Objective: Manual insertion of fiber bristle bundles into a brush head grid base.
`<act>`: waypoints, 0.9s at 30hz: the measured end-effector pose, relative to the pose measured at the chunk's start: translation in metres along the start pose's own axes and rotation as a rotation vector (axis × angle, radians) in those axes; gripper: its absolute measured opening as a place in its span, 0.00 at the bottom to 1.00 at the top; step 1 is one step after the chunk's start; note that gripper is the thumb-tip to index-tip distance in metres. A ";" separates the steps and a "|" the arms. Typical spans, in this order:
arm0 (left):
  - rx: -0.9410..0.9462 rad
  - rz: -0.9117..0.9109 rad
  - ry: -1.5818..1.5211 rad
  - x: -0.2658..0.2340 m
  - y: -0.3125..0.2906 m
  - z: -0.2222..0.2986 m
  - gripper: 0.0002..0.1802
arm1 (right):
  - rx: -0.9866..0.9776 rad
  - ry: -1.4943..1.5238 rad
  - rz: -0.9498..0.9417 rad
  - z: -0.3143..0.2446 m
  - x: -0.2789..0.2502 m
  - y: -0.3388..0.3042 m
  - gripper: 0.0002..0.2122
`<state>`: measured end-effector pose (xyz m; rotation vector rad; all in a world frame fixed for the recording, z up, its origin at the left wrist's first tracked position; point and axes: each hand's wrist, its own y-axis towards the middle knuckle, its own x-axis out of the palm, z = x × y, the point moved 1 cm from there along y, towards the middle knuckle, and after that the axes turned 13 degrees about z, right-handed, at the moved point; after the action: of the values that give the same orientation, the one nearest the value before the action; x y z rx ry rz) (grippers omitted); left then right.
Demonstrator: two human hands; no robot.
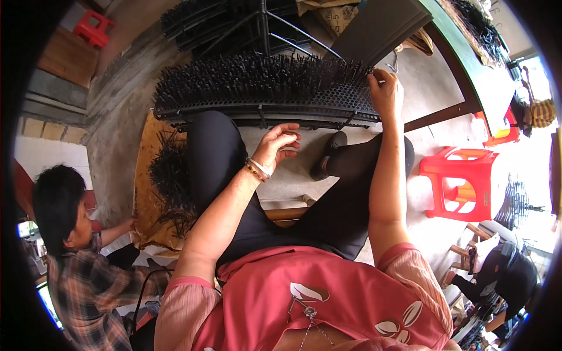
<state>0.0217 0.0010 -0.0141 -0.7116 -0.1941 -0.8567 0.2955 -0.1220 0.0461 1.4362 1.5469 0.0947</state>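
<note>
Black rack [366, 114]: It lies across in front of the person's knees. Its top is full of little round holes.
Black sticks [234, 79]: Lots of them stand up close together in the rack, most thickly at the left and middle. Some lean a bit. Near the right end, many holes at the front have no stick.
Right hand [385, 93]: It is at the right end of the rack, with the thumb and finger tips close together, like a pinch. I cannot tell if a stick is between them, because the tips are too small to see well.
Left hand [278, 147]: It is up in the air in front of the rack, between the knees. The fingers are loose and a bit bent, with nothing seen in them. Bracelets [256, 169] go around the wrist.
Stick pile [170, 169]: More thin black sticks lie in a messy heap on a brown sheet [142, 193], left of the left knee.
Other person [88, 281]: Sits at the left, one hand by the sheet's edge.
Step at the rack: My guess is that the right hand is setting or fixing one stick at the end.
Next move at the holes: I think it calls for a small, soft pinch and good aim, without bumping the sticks nearby.
</note>
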 end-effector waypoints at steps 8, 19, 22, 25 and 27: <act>0.127 0.056 -0.084 -0.017 -0.027 0.040 0.18 | 0.009 -0.304 -0.201 0.037 0.012 -0.009 0.22; 0.421 0.786 -0.519 -0.211 -0.157 0.002 0.13 | -0.054 -0.117 -0.195 0.044 0.024 0.014 0.22; 0.030 0.972 0.413 -0.331 -0.174 -0.151 0.14 | -0.066 -0.034 -0.070 0.040 0.040 0.014 0.19; -0.360 0.948 -0.246 -0.332 -0.172 -0.216 0.24 | -0.076 -0.007 -0.029 0.052 0.039 0.007 0.18; -0.509 1.053 -0.632 -0.326 -0.173 -0.233 0.40 | -0.036 0.013 -0.054 0.041 0.043 -0.004 0.17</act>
<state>-0.3481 -0.0221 -0.2443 -1.3710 -0.1293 0.3709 0.3280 -0.1113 -0.0027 1.3671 1.5857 0.0985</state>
